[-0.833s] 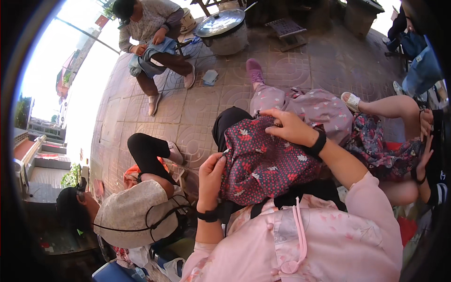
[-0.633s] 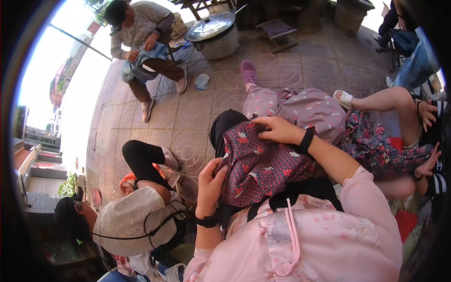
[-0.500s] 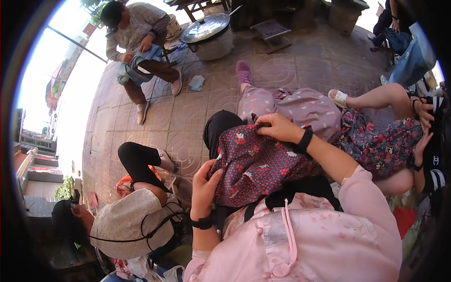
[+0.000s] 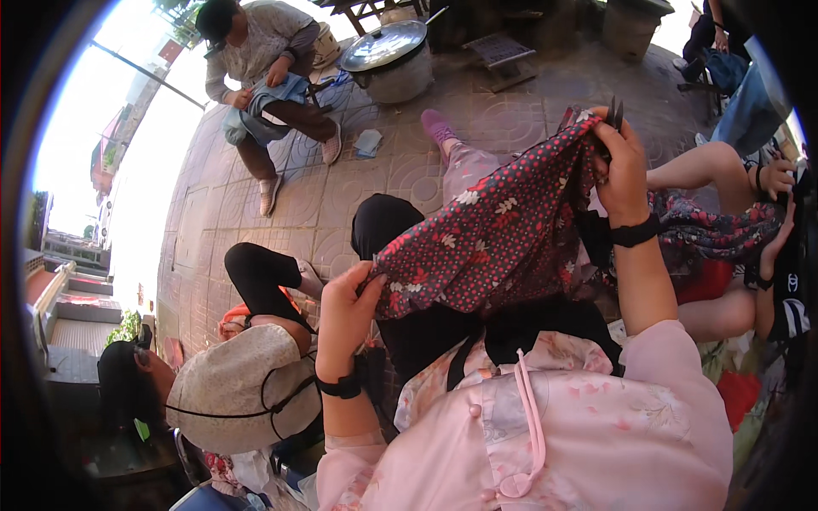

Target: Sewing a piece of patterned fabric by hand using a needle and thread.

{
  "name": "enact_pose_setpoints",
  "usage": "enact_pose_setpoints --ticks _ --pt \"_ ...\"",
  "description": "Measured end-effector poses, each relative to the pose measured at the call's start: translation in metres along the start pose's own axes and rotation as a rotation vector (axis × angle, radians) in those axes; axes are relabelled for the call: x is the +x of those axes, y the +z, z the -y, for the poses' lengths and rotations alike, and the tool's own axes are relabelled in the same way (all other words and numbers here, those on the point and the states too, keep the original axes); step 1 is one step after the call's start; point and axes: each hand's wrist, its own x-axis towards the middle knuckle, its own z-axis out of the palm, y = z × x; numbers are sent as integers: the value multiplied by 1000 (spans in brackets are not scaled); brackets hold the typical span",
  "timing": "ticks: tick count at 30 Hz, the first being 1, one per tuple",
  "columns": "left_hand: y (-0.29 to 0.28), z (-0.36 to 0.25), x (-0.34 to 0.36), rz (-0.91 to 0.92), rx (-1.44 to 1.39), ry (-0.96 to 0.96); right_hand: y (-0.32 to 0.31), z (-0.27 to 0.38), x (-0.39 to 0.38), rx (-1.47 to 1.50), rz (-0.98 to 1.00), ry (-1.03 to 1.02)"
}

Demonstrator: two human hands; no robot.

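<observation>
A dark red cloth (image 4: 486, 234) with dots and pale leaf shapes is stretched in the air between my two hands, above my black-trousered knees. My left hand (image 4: 348, 302) pinches its lower left corner between thumb and fingers. Raised at the far right, my right hand (image 4: 624, 170) grips the upper corner, and the cloth hangs in folds below it. Two dark pointed blades, seemingly thread snips (image 4: 615, 111), stick up from that same hand. Their handles are hidden by my fingers. Each of my wrists wears a black band.
At my left sits a person in a pale top (image 4: 243, 387); another, at the far left, handles blue cloth (image 4: 290, 92). A large lidded pot (image 4: 392, 72) and a small low stand (image 4: 501, 60) are on the paving. Close on my right is someone's floral-clad lap (image 4: 716, 226).
My right hand has lifted and moved right, pulling the cloth from a bunched heap into a taut slanting sheet. My left hand has shifted slightly left. The dark blades now show.
</observation>
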Motion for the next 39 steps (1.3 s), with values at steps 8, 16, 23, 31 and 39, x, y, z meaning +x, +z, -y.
enact_pose_setpoints --ticks 8,16,23,31,39 --pt "20 -60 33 167 -294 267 51 8 -50 -92 452 172" --pt "21 -74 31 421 -358 237 83 -13 -61 -437 803 -147" --pt "21 -77 47 403 -567 254 74 -23 -49 -324 607 48" --pt "80 19 100 310 120 396 -9 63 -51 556 435 0" --pt "184 71 115 484 -16 369 -114 161 -72 440 214 -314"
